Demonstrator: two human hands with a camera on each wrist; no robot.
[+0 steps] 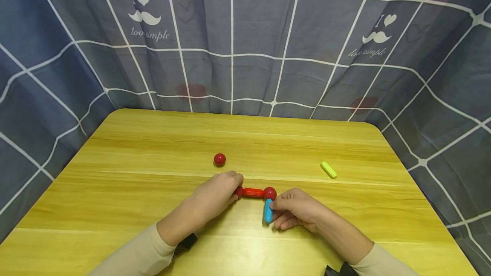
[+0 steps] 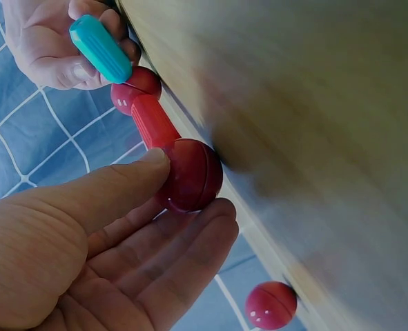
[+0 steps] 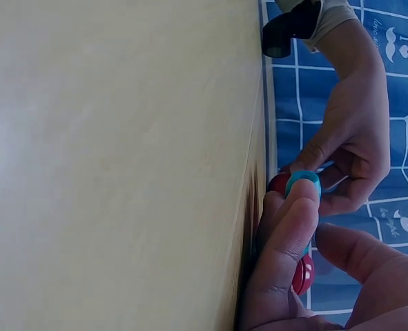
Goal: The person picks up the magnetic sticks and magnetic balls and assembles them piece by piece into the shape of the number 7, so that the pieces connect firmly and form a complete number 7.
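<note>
A red ribbed rod joins two red balls in a row. My left hand pinches the ball at the rod's left end between thumb and fingers. At the other end sits the second red ball. A blue ribbed rod meets that ball and points toward me. My right hand holds the blue rod between thumb and fingers. From the right wrist view, the fingers hide most of this rod, leaving its hollow-looking end in sight.
A loose red ball lies beyond my left hand on the wooden table. Farther right lies a yellow-green rod. A dark checked curtain stands behind the table and along both sides.
</note>
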